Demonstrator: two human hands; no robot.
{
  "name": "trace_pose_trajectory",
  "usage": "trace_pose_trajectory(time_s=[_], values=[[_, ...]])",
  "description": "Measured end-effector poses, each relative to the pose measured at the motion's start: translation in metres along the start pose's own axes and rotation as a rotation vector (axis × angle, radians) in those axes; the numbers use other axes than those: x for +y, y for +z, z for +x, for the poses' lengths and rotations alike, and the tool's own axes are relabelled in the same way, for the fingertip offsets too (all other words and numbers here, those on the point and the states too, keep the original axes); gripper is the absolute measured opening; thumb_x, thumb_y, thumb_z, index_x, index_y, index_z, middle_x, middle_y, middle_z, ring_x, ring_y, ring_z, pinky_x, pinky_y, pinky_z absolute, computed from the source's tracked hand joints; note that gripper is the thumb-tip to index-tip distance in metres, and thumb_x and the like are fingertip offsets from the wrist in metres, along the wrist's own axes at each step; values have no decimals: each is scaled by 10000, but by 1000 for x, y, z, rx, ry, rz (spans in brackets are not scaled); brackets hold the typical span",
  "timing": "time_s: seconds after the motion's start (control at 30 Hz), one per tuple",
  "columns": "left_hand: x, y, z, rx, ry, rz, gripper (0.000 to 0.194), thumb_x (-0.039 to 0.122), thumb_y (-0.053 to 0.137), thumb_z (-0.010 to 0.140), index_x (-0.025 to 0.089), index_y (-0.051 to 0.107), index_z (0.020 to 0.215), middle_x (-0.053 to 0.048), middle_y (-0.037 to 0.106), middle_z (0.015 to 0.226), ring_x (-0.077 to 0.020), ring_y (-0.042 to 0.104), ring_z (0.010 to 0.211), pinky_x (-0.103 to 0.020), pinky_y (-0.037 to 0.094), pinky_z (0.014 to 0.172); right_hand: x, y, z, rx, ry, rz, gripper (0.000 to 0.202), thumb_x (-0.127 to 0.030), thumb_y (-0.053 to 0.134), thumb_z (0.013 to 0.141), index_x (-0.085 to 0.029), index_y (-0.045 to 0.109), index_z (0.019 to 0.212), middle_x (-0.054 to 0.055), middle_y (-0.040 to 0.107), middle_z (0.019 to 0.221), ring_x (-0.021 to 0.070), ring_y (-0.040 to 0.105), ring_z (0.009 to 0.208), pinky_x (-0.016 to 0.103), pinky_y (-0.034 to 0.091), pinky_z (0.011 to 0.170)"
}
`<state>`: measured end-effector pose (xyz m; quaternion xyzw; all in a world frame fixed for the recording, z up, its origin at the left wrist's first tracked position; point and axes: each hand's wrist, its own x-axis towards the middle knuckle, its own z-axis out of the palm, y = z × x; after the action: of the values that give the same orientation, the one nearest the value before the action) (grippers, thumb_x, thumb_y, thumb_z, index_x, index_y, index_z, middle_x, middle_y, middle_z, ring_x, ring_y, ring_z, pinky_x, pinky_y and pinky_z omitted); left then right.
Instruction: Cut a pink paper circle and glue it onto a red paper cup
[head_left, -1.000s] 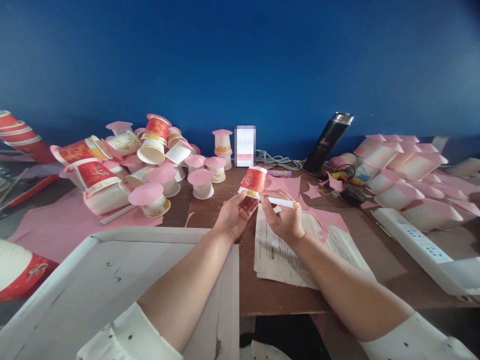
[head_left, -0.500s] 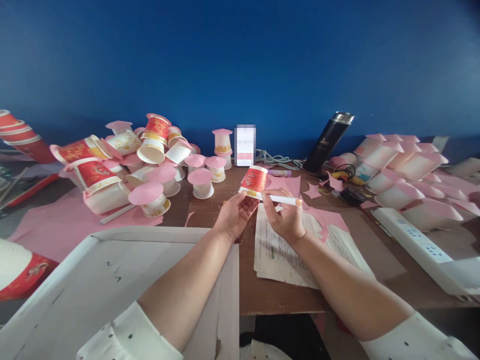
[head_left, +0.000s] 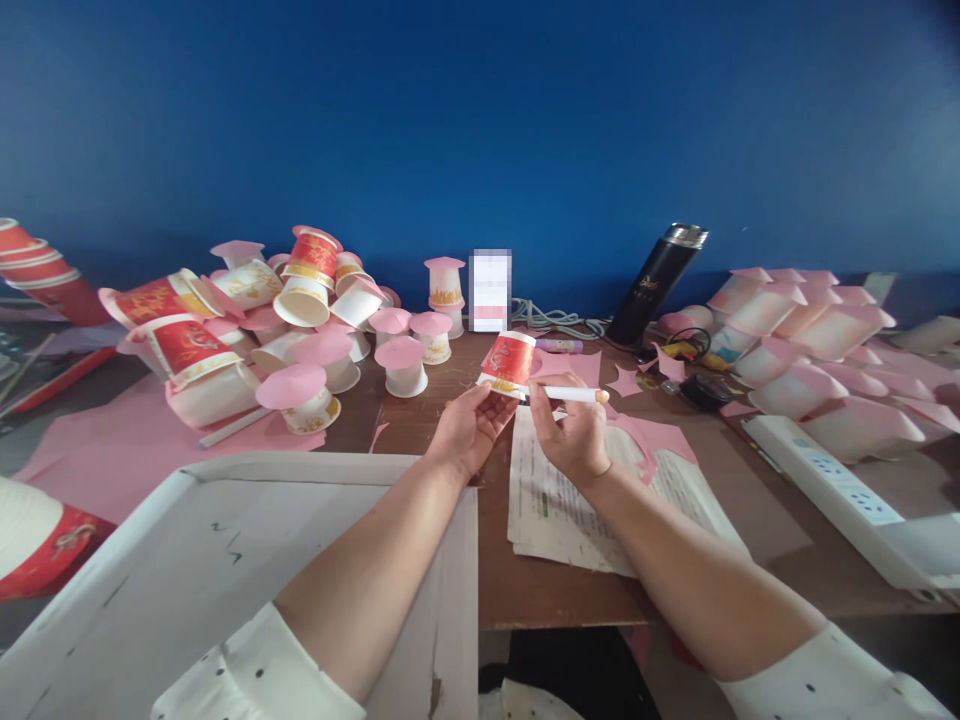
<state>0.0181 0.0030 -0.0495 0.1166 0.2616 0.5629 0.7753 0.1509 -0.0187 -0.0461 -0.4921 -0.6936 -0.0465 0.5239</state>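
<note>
A red and white paper cup (head_left: 510, 360) with a gold pattern is tilted in my left hand (head_left: 472, 430), its wide rim toward me and its base up. The fingers and thumb of that hand close on the rim side. My right hand (head_left: 574, 430) grips a white glue pen (head_left: 574, 395) with an orange end, held almost level. The pen's dark tip points left at the cup's rim; I cannot tell if they touch. Below my right hand lie printed sheets (head_left: 562, 520) and cut pink paper (head_left: 664, 437).
Cups with pink paper tops (head_left: 292, 390) are heaped at the left, and more such cups (head_left: 862, 425) at the right. A black thermos (head_left: 656, 285) leans by the blue wall. A power strip (head_left: 840, 490) lies right; a white tray (head_left: 300, 465) sits front left.
The pen in my right hand has shifted slightly to the right, and its dark tip now shows by the cup's rim. My left hand and the cup stay almost still.
</note>
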Motion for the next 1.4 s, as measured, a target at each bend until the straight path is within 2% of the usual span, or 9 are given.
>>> trace_pose_trajectory(time_s=[0.23, 0.33, 0.7, 1.1, 1.4], values=[[0, -1, -1, 2, 8, 5, 98, 96, 530, 814, 96, 628, 812, -96, 679, 775, -144, 658, 749, -300, 529, 836, -2, 0, 0, -40, -41, 29, 139, -259, 525, 883, -202, 647, 848, 52, 686, 801, 167, 621, 705, 291, 513, 639], [0, -1, 0, 0, 0, 1, 103, 94, 528, 813, 103, 630, 820, -97, 682, 784, -150, 660, 769, -304, 533, 832, -1, 0, 1, 0, -25, 26, 147, -264, 519, 890, -203, 650, 861, 55, 685, 822, 170, 625, 727, 292, 518, 642], [2, 2, -2, 23, -2, -5, 97, 90, 533, 815, 107, 618, 773, -93, 678, 769, -149, 660, 761, -292, 541, 813, -1, 0, -1, -30, -10, -9, 117, -242, 535, 876, -198, 630, 824, 39, 670, 769, 146, 590, 631, 273, 495, 615], [3, 1, -2, 30, -12, -13, 114, 88, 518, 829, 87, 626, 794, -97, 671, 765, -151, 658, 746, -290, 545, 796, 1, 0, 0, -9, -26, 3, 131, -241, 517, 886, -202, 641, 873, 54, 686, 825, 169, 623, 731, 288, 504, 660], [4, 3, -2, 55, -2, -27, 111, 77, 511, 834, 80, 613, 791, -93, 660, 756, -154, 657, 733, -299, 560, 774, -2, 0, -2, -12, 3, -18, 121, -240, 536, 877, -186, 640, 848, 40, 680, 802, 129, 592, 633, 262, 493, 637]])
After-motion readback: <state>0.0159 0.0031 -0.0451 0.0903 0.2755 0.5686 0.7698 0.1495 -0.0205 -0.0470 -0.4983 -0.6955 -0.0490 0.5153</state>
